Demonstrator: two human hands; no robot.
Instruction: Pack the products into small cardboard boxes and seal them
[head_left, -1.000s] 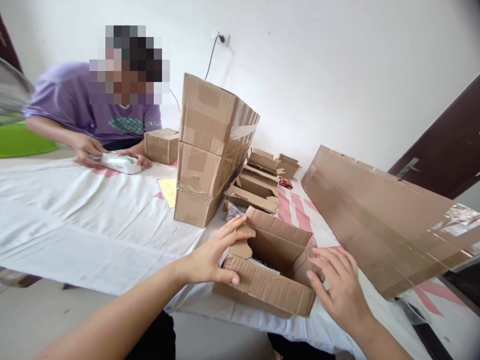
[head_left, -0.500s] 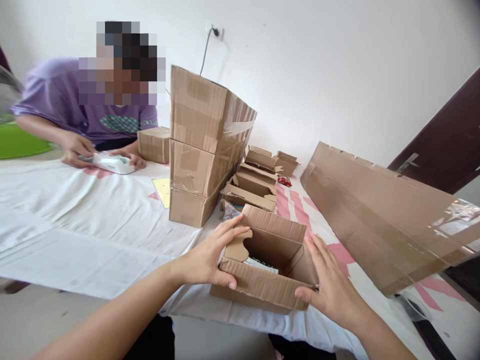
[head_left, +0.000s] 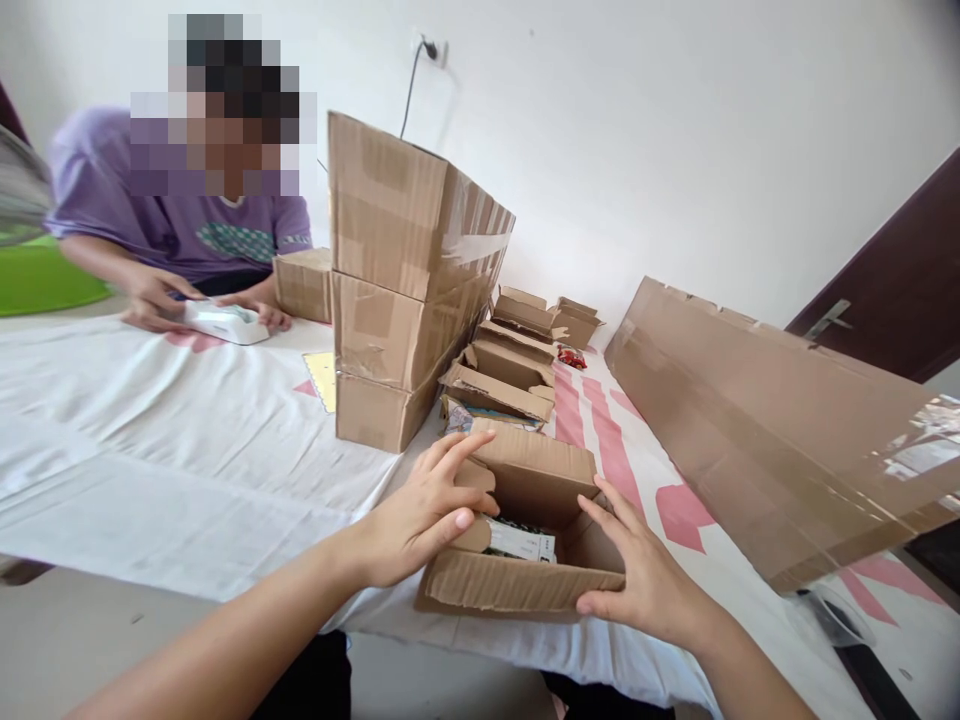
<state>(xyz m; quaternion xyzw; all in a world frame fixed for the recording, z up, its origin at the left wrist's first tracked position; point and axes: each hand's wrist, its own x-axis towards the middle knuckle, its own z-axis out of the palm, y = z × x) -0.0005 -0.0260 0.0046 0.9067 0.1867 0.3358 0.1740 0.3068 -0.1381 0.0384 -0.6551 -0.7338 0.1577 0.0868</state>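
Observation:
In front of me at the table's edge stands an open cardboard box. A white and green printed packet lies inside it. My left hand rests on the box's left side flap with its fingers spread and the thumb over the flap. At the right side, my right hand touches the rim with stretched fingers, its thumb by the front corner. The right flap is mostly hidden by that hand.
A tall stack of taped boxes rises at the left. Behind my box is a row of open boxes, a small red item beside them. A large cardboard panel stands right. Across the table, a person in purple handles a white object.
My left hand has shifted onto the left flap, which now tilts inward. The front and back flaps sit lower or further outward, and more of the packet shows. My right hand moved slightly left.

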